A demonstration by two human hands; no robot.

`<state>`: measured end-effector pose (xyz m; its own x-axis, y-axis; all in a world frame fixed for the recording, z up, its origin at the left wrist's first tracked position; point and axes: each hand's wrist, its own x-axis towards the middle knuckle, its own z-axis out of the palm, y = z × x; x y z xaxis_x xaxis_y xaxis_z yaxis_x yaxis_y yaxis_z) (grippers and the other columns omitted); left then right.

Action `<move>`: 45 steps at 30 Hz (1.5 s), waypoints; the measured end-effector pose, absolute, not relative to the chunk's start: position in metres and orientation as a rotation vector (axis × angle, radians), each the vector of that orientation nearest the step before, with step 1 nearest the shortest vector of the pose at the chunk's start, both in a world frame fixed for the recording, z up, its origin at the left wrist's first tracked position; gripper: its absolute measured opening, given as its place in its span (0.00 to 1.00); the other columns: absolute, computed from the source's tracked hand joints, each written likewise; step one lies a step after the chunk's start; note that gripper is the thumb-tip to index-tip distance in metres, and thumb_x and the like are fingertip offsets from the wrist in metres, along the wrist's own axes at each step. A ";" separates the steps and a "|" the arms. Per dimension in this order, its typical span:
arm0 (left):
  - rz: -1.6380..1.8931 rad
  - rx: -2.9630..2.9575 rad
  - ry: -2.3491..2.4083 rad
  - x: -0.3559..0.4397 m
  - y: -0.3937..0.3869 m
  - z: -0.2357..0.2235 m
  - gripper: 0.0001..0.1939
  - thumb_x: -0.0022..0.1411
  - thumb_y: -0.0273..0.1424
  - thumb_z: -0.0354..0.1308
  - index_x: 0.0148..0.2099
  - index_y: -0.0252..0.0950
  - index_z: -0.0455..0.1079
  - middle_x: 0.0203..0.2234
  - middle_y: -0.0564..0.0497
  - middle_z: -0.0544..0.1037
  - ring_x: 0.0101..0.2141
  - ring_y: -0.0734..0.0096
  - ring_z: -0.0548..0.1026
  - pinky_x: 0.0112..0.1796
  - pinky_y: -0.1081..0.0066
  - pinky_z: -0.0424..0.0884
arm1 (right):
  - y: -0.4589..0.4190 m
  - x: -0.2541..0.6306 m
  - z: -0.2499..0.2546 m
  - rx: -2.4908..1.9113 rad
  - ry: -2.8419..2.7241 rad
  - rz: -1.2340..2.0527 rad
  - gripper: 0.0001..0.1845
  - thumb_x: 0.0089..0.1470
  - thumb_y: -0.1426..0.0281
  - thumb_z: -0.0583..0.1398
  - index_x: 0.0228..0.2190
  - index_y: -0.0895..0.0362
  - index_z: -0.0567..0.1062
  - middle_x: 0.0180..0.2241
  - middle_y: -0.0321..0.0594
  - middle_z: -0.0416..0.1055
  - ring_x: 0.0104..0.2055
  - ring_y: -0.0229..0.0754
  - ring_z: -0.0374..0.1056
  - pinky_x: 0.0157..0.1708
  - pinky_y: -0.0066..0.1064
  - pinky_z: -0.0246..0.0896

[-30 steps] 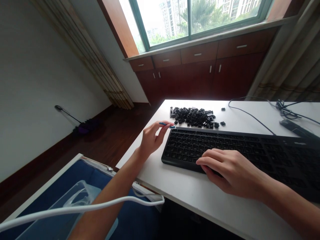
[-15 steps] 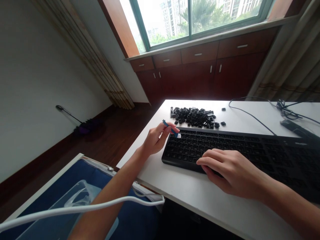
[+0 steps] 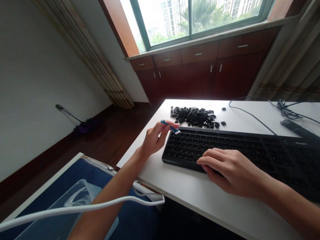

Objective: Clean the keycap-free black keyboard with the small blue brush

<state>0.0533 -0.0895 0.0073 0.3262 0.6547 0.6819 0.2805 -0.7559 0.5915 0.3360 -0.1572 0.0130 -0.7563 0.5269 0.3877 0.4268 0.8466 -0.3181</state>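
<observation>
Left hand [image 3: 155, 136], near the middle of the frame, has its thumb and fingers pinched on a small blue brush [image 3: 170, 127], whose white bristles [image 3: 177, 132] point down at the upper-left corner of the black keyboard [image 3: 250, 143]; whether they touch it or sit just above, I cannot tell. That keyboard spans the centre and right of the frame on the white table [image 3: 160, 180], its keycaps apparently off and the sockets bare. Right hand [image 3: 225, 170], right of centre, lies over the near edge with fingers bent and close together; whether it grips that edge or merely leans on it cannot be made out. For good brushing, I would hold the brush close to its head, as here, tip the bristles into the gaps between sockets and use short, light strokes along each row. The right hand's weight near the edge should help stop the board sliding, provided it presses down rather than sideways. Strokes are probably best directed away from the pile of loose black keycaps [image 3: 195, 116] just beyond the keyboard's far edge, so that neither dust nor a knuckle scatters them.
</observation>
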 end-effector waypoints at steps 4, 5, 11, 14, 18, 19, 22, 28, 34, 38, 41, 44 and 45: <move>1.394 2.269 0.845 0.054 -0.090 0.010 0.12 0.69 0.31 0.50 0.51 0.36 0.68 0.44 0.43 0.79 0.46 0.65 0.78 0.48 0.63 0.76 | -0.157 0.337 0.013 -0.705 -2.557 0.305 0.12 0.62 0.73 0.54 0.45 0.55 0.72 0.40 0.40 0.73 0.37 0.39 0.67 0.35 0.32 0.60; 1.394 2.273 0.855 0.054 -0.090 0.011 0.12 0.69 0.30 0.50 0.52 0.36 0.69 0.45 0.43 0.79 0.47 0.65 0.78 0.49 0.62 0.75 | -0.157 0.337 0.013 -0.706 -2.561 0.311 0.12 0.62 0.73 0.54 0.45 0.55 0.72 0.40 0.40 0.73 0.37 0.39 0.67 0.35 0.32 0.60; 1.421 2.285 0.828 0.052 -0.089 0.009 0.11 0.66 0.26 0.54 0.50 0.35 0.70 0.44 0.44 0.80 0.45 0.64 0.79 0.45 0.65 0.78 | -0.157 0.336 0.012 -0.698 -2.547 0.292 0.11 0.62 0.73 0.54 0.45 0.55 0.72 0.40 0.40 0.73 0.37 0.39 0.67 0.35 0.32 0.60; 1.396 2.280 0.834 0.053 -0.089 0.010 0.11 0.66 0.24 0.54 0.50 0.34 0.69 0.44 0.44 0.80 0.45 0.65 0.79 0.45 0.65 0.78 | -0.157 0.336 0.012 -0.695 -2.546 0.286 0.11 0.61 0.73 0.54 0.45 0.55 0.72 0.39 0.41 0.73 0.37 0.39 0.68 0.34 0.31 0.61; 1.313 2.412 0.880 0.053 -0.091 0.014 0.09 0.66 0.24 0.53 0.48 0.33 0.70 0.40 0.45 0.81 0.41 0.70 0.80 0.43 0.69 0.77 | -0.157 0.336 0.012 -0.685 -2.539 0.265 0.11 0.61 0.73 0.54 0.44 0.56 0.73 0.38 0.42 0.73 0.36 0.39 0.69 0.34 0.31 0.61; 1.300 2.453 0.889 0.053 -0.091 0.014 0.08 0.66 0.24 0.54 0.47 0.33 0.70 0.38 0.46 0.81 0.39 0.71 0.80 0.41 0.71 0.77 | -0.157 0.336 0.012 -0.684 -2.538 0.261 0.11 0.61 0.73 0.54 0.44 0.56 0.73 0.38 0.42 0.73 0.36 0.39 0.69 0.34 0.31 0.61; 1.346 2.507 0.941 0.052 -0.091 0.014 0.08 0.65 0.25 0.55 0.47 0.33 0.70 0.33 0.48 0.80 0.34 0.74 0.79 0.38 0.73 0.76 | -0.156 0.335 0.012 -0.689 -2.541 0.266 0.11 0.61 0.73 0.55 0.44 0.56 0.73 0.38 0.42 0.73 0.37 0.38 0.69 0.34 0.31 0.61; 1.544 2.086 0.852 0.061 -0.091 0.014 0.08 0.69 0.31 0.51 0.46 0.34 0.68 0.38 0.46 0.81 0.32 0.72 0.80 0.33 0.72 0.79 | -0.157 0.335 0.013 -0.708 -2.552 0.296 0.12 0.61 0.73 0.54 0.45 0.55 0.73 0.39 0.41 0.73 0.37 0.39 0.68 0.35 0.31 0.61; 1.126 2.194 0.710 0.085 -0.083 0.042 0.09 0.69 0.31 0.51 0.46 0.33 0.69 0.40 0.44 0.80 0.34 0.70 0.80 0.34 0.70 0.80 | -0.157 0.335 0.015 -0.712 -2.562 0.304 0.12 0.61 0.74 0.54 0.45 0.56 0.72 0.38 0.41 0.73 0.38 0.39 0.68 0.36 0.32 0.61; 0.974 2.425 0.620 0.102 -0.072 0.055 0.09 0.69 0.29 0.49 0.46 0.34 0.69 0.38 0.46 0.80 0.35 0.72 0.80 0.36 0.70 0.79 | -0.157 0.334 0.015 -0.721 -2.563 0.298 0.12 0.61 0.74 0.53 0.45 0.56 0.72 0.38 0.41 0.73 0.37 0.39 0.67 0.35 0.32 0.59; 0.956 2.605 0.594 0.102 -0.065 0.048 0.06 0.68 0.28 0.51 0.45 0.34 0.68 0.34 0.47 0.80 0.32 0.73 0.79 0.35 0.71 0.77 | -0.157 0.333 0.016 -0.734 -2.559 0.294 0.12 0.61 0.74 0.53 0.44 0.56 0.72 0.36 0.40 0.72 0.35 0.38 0.67 0.33 0.32 0.58; 1.073 2.750 0.585 0.089 -0.061 0.034 0.04 0.64 0.26 0.55 0.42 0.34 0.67 0.28 0.49 0.79 0.27 0.74 0.77 0.30 0.74 0.74 | -0.157 0.333 0.017 -0.740 -2.560 0.304 0.12 0.62 0.74 0.53 0.44 0.56 0.72 0.35 0.39 0.72 0.34 0.38 0.66 0.33 0.31 0.58; 1.115 2.768 0.587 0.083 -0.059 0.030 0.04 0.64 0.24 0.56 0.42 0.34 0.67 0.28 0.49 0.78 0.27 0.75 0.76 0.29 0.74 0.73 | -0.157 0.333 0.017 -0.740 -2.565 0.309 0.12 0.62 0.74 0.52 0.44 0.56 0.72 0.35 0.39 0.72 0.34 0.38 0.66 0.33 0.31 0.57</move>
